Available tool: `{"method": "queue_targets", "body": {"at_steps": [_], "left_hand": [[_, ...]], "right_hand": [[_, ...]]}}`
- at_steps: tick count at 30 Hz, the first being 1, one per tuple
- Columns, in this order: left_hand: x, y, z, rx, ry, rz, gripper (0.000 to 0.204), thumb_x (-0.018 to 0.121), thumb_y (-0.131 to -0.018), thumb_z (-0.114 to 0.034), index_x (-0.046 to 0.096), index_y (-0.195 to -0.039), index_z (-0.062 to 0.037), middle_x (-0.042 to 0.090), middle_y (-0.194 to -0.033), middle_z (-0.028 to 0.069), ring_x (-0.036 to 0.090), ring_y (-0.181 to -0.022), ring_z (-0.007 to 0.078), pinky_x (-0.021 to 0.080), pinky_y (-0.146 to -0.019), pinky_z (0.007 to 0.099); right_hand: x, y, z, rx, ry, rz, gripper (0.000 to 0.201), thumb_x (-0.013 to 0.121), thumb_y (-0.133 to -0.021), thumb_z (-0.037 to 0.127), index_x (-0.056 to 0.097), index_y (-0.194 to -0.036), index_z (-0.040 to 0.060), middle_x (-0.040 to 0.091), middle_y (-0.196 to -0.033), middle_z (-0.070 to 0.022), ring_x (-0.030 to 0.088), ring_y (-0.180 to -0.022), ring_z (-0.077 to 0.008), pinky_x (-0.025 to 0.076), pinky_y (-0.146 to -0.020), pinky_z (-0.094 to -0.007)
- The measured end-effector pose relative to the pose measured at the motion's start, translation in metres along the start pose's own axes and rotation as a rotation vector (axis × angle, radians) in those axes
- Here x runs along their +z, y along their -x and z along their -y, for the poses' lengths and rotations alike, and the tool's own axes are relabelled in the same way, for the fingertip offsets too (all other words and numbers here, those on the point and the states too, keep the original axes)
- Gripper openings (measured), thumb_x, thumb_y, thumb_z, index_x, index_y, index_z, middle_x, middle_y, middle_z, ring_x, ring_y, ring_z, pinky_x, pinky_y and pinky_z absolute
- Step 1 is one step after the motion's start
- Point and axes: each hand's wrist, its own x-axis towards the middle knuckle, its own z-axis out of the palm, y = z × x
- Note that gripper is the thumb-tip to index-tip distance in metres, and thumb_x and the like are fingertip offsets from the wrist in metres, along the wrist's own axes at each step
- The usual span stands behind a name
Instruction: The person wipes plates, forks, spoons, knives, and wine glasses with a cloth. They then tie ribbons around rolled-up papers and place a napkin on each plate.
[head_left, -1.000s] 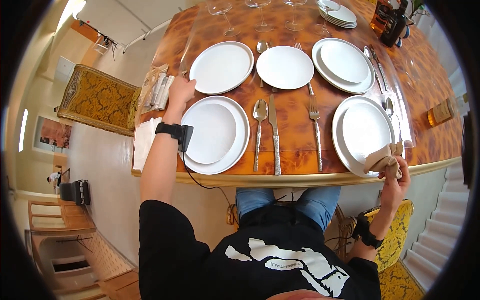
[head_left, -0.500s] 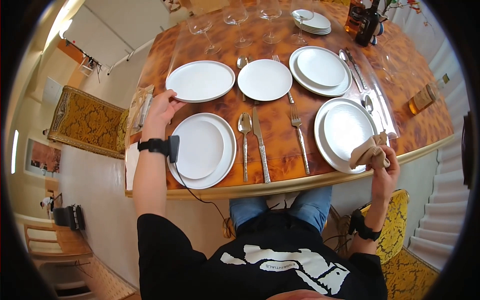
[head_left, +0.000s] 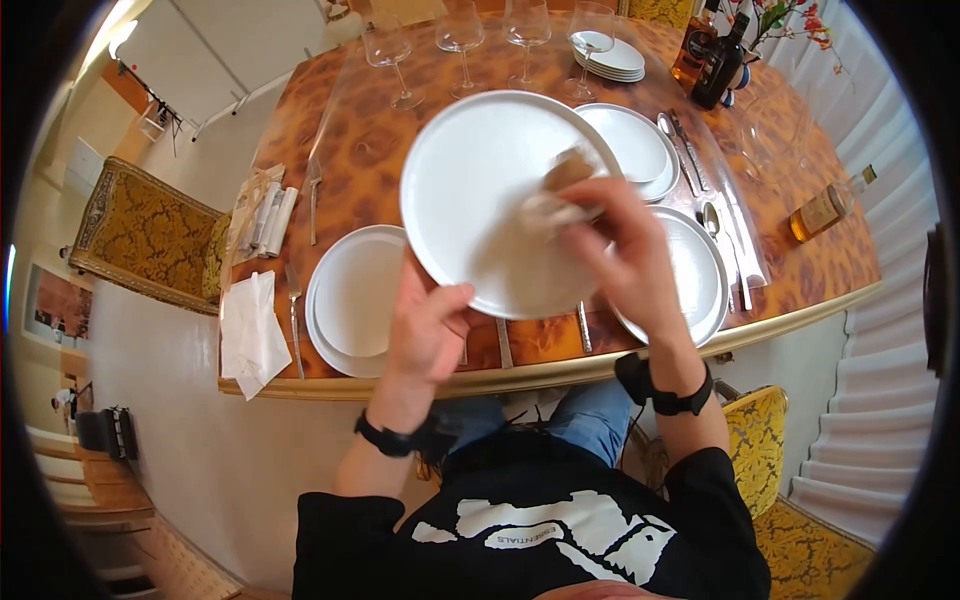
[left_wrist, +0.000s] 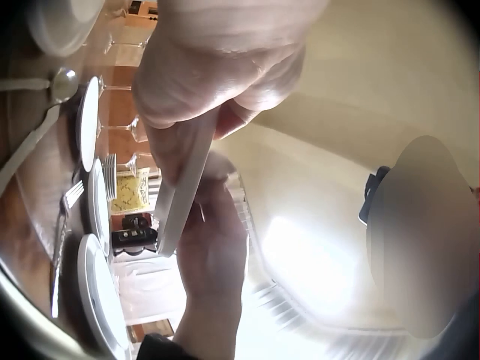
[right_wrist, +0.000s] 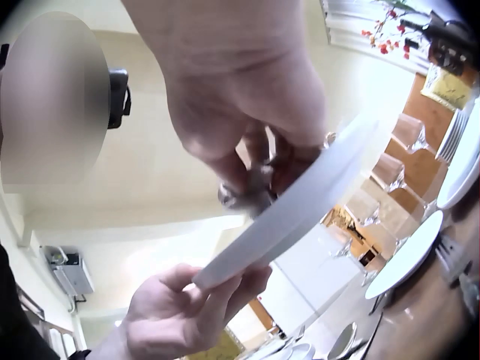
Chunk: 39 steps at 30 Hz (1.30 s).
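Observation:
A large white plate (head_left: 490, 190) is held up above the table, tilted toward me. My left hand (head_left: 440, 310) grips its lower left rim, thumb on the face and fingers behind. In the left wrist view the plate (left_wrist: 180, 187) shows edge-on between those fingers. My right hand (head_left: 590, 215) holds a bunched beige napkin (head_left: 562, 180) against the plate's upper right face. The right wrist view shows the napkin (right_wrist: 251, 191) under my right fingers on the plate (right_wrist: 300, 214), with my left hand (right_wrist: 176, 307) below it.
On the orange table (head_left: 370, 150) lie a stacked plate pair (head_left: 350, 295), a fork (head_left: 294, 320), a white paper napkin (head_left: 250, 330) and wrapped cutlery (head_left: 265, 220). More plates (head_left: 705, 275) sit to the right. Wine glasses (head_left: 460, 40) and bottles (head_left: 715, 50) stand at the back.
My left hand has lifted the white plate off the table toward me. My right hand has carried the napkin from the right-hand plate over onto the lifted plate's face.

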Motion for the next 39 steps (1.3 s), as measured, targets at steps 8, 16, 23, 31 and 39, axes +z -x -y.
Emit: {"method": "queue_targets", "body": {"at_steps": [8, 16, 23, 31, 39], "left_hand": [[-0.003, 0.018, 0.020, 0.001, -0.035, 0.010, 0.072, 0.050, -0.079, 0.011, 0.029, -0.147, -0.0042, 0.049, -0.137, 0.0112, 0.050, -0.127, 0.0232, 0.042, -0.106, 0.0383], [-0.010, 0.007, 0.022, -0.002, -0.030, -0.008, 0.069, 0.049, -0.081, 0.010, 0.030, -0.146, -0.0034, 0.051, -0.134, 0.0136, 0.055, -0.120, 0.0236, 0.048, -0.100, 0.0368], [0.004, 0.009, 0.030, -0.050, -0.085, 0.058, 0.068, 0.047, -0.080, 0.011, 0.030, -0.145, -0.0021, 0.049, -0.136, 0.0138, 0.052, -0.125, 0.0238, 0.046, -0.102, 0.0364], [-0.006, 0.012, 0.019, -0.053, -0.099, -0.018, 0.071, 0.050, -0.080, 0.008, 0.030, -0.147, -0.0063, 0.049, -0.136, 0.0124, 0.053, -0.122, 0.0242, 0.049, -0.099, 0.0370], [-0.012, 0.002, -0.001, 0.013, -0.013, -0.051, 0.072, 0.049, -0.078, 0.010, 0.031, -0.146, -0.0038, 0.052, -0.132, 0.0115, 0.057, -0.116, 0.0215, 0.050, -0.098, 0.0354]], "right_hand": [[-0.013, -0.021, -0.049, -0.020, 0.485, -0.088, 0.024, 0.059, -0.081, -0.005, 0.063, -0.103, 0.0039, 0.062, -0.095, -0.0144, 0.063, -0.082, -0.0296, 0.050, -0.070, -0.0365], [0.012, 0.011, -0.026, -0.075, 0.163, 0.482, 0.020, 0.062, -0.077, -0.004, 0.063, -0.096, 0.0037, 0.061, -0.097, -0.0125, 0.064, -0.090, -0.0305, 0.051, -0.079, -0.0388], [0.023, -0.024, -0.031, -0.211, 0.256, 0.133, 0.027, 0.059, -0.080, 0.000, 0.065, -0.105, 0.0048, 0.063, -0.099, -0.0163, 0.062, -0.089, -0.0385, 0.051, -0.079, -0.0410], [-0.004, -0.044, -0.060, 0.137, 0.440, -0.005, 0.026, 0.061, -0.078, -0.001, 0.066, -0.104, 0.0022, 0.066, -0.099, -0.0161, 0.065, -0.087, -0.0350, 0.052, -0.079, -0.0383], [0.009, 0.000, -0.026, -0.126, 0.194, 0.467, 0.028, 0.060, -0.074, -0.006, 0.065, -0.101, 0.0016, 0.063, -0.099, -0.0163, 0.064, -0.087, -0.0355, 0.052, -0.077, -0.0383]]}}
